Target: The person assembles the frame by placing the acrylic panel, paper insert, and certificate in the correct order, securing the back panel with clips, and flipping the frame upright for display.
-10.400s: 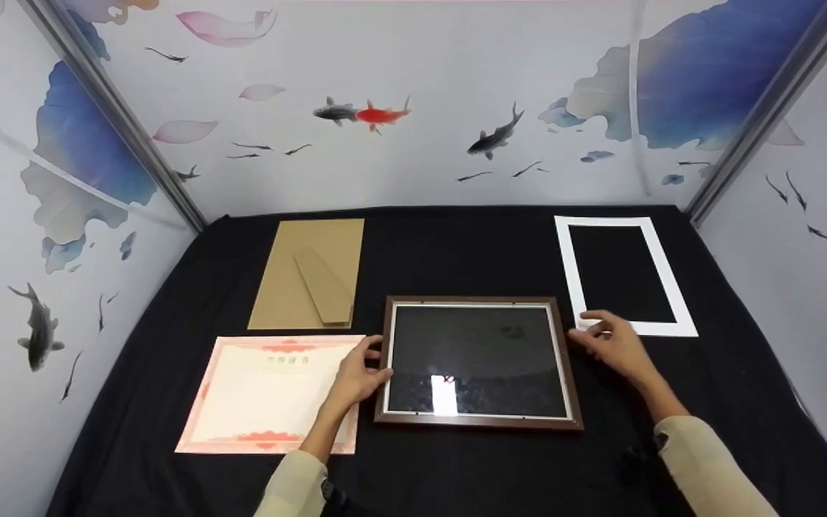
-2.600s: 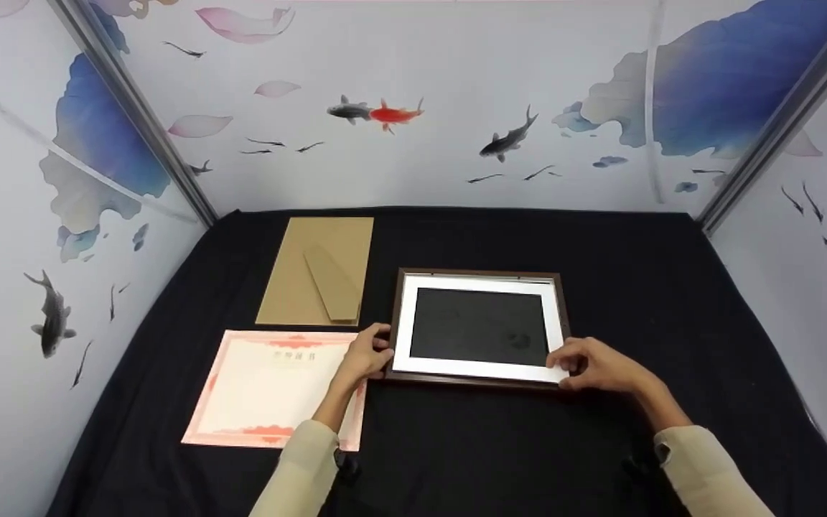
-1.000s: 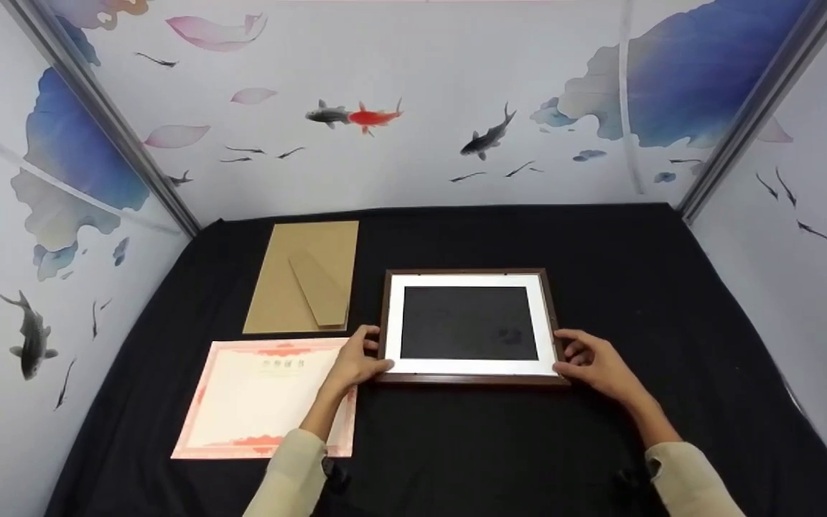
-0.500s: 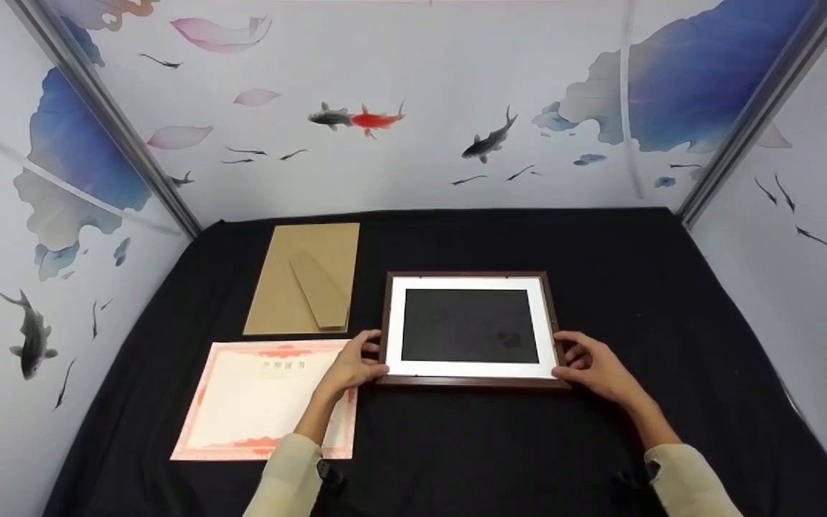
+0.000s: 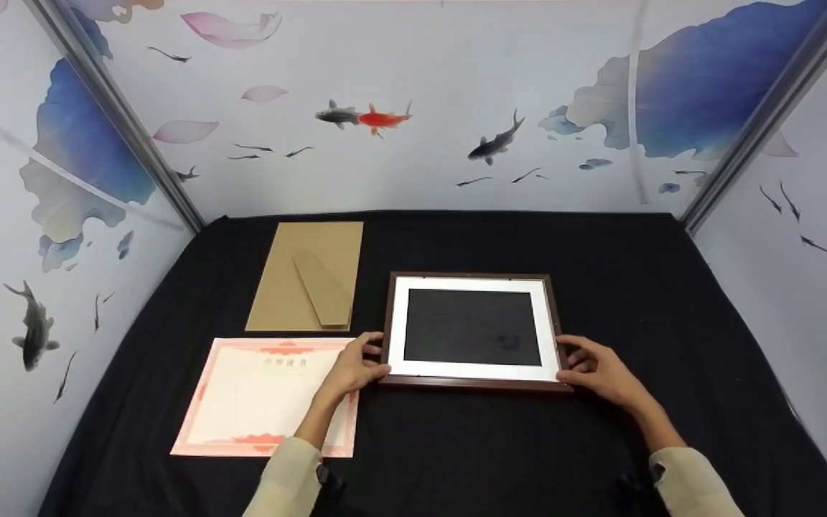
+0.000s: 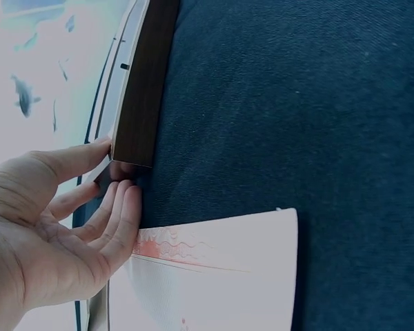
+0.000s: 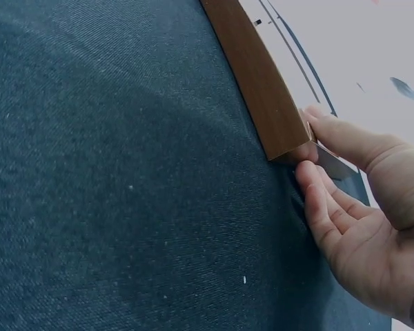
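A brown picture frame [image 5: 478,386] lies on the black cloth, with a white mat board [image 5: 471,370] inside its border. Dark shows through the mat's rectangular opening. My left hand [image 5: 353,365] grips the frame's left side near the front corner, thumb on the top edge; in the left wrist view the fingers lie along the outer side of the frame [image 6: 141,96]. At the opposite front corner, my right hand [image 5: 600,370] holds the right side the same way. Its thumb rests on the frame's edge [image 7: 262,83] in the right wrist view.
A red-bordered certificate [image 5: 255,402] lies left of the frame, partly under my left forearm. Behind it is a tan backing board [image 5: 270,287] with a stand leg [image 5: 324,294]. Printed panels [image 5: 442,57] wall the table at the back and sides.
Ten seconds ago the mat lay apart at the right; now it sits in the frame, which is farther back. My right hand has gone from the mat's corner to the frame's side.
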`<move>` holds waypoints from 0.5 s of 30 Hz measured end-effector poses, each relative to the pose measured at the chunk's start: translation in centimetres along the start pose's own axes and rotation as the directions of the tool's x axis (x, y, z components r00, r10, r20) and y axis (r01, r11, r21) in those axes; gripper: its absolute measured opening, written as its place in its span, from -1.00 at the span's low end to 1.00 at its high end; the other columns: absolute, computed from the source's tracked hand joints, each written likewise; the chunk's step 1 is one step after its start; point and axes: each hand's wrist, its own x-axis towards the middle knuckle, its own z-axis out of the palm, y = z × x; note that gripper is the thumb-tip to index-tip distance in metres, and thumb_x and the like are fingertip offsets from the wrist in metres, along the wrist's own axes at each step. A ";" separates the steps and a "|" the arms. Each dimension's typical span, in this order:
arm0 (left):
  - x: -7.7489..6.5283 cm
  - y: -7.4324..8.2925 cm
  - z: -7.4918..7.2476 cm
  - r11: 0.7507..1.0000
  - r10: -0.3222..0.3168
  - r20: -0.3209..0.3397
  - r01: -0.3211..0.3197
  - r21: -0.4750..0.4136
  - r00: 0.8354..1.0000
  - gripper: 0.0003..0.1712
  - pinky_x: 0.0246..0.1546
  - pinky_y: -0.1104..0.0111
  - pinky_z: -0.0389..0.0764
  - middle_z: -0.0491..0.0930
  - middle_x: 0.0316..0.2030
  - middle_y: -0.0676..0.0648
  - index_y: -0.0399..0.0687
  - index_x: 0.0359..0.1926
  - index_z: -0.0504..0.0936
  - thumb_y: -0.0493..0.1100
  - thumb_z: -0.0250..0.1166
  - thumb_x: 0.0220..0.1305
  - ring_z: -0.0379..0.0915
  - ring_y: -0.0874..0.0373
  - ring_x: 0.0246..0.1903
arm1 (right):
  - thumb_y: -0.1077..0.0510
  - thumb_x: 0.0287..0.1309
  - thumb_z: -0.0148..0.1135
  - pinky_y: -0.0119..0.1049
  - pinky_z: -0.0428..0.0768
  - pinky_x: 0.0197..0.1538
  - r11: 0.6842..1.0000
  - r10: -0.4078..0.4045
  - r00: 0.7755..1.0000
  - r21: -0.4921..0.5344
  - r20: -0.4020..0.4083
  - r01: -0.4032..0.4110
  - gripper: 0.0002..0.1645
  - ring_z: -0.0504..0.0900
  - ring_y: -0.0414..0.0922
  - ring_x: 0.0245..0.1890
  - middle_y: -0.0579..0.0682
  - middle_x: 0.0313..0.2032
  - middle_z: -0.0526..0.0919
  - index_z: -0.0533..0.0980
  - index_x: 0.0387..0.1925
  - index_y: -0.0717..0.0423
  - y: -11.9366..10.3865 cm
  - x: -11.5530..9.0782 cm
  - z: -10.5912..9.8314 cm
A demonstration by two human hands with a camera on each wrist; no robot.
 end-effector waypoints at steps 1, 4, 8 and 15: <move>0.0 0.0 0.0 1.000 0.007 -0.004 -0.007 0.007 1.000 -0.29 -0.21 0.11 0.68 0.56 -0.06 -0.43 -0.49 0.28 0.39 -0.50 0.43 0.10 0.63 -0.29 -0.18 | 0.40 0.12 0.46 -0.29 0.60 -0.22 1.000 -0.002 1.000 0.005 -0.001 0.002 -0.26 0.59 0.13 -0.26 0.36 -0.17 0.54 0.37 0.31 0.48 -0.5 -0.1 0.0; -0.1 -0.2 0.0 0.999 0.026 -0.011 -0.025 0.035 1.000 -0.31 -0.22 0.10 0.68 0.57 -0.07 -0.43 -0.48 0.26 0.40 -0.48 0.44 0.10 0.64 -0.28 -0.19 | 0.42 0.12 0.45 -0.31 0.60 -0.23 1.000 0.002 1.000 0.016 0.000 -0.002 -0.27 0.58 0.15 -0.27 0.39 -0.18 0.53 0.37 0.29 0.50 -2.0 -0.3 0.0; -0.2 -0.3 -0.1 0.998 0.047 -0.017 -0.046 0.052 0.999 -0.34 -0.20 0.07 0.67 0.59 -0.09 -0.43 -0.48 0.23 0.43 -0.45 0.45 0.12 0.65 -0.29 -0.20 | 0.40 0.14 0.44 -0.31 0.58 -0.27 1.000 -0.022 1.000 0.008 -0.002 0.022 -0.28 0.58 0.08 -0.29 0.35 -0.19 0.53 0.36 0.29 0.51 -2.4 -0.4 0.0; -0.2 -0.6 -0.6 0.996 0.086 -0.051 -0.085 0.030 0.995 -0.46 -0.22 0.11 0.66 0.60 -0.13 -0.43 -0.48 0.15 0.50 -0.41 0.44 0.16 0.62 -0.26 -0.21 | 0.40 0.13 0.46 -0.28 0.58 -0.22 1.000 0.012 1.000 0.021 -0.009 -0.012 -0.28 0.56 0.15 -0.25 0.37 -0.16 0.53 0.39 0.29 0.47 -2.8 -0.4 0.0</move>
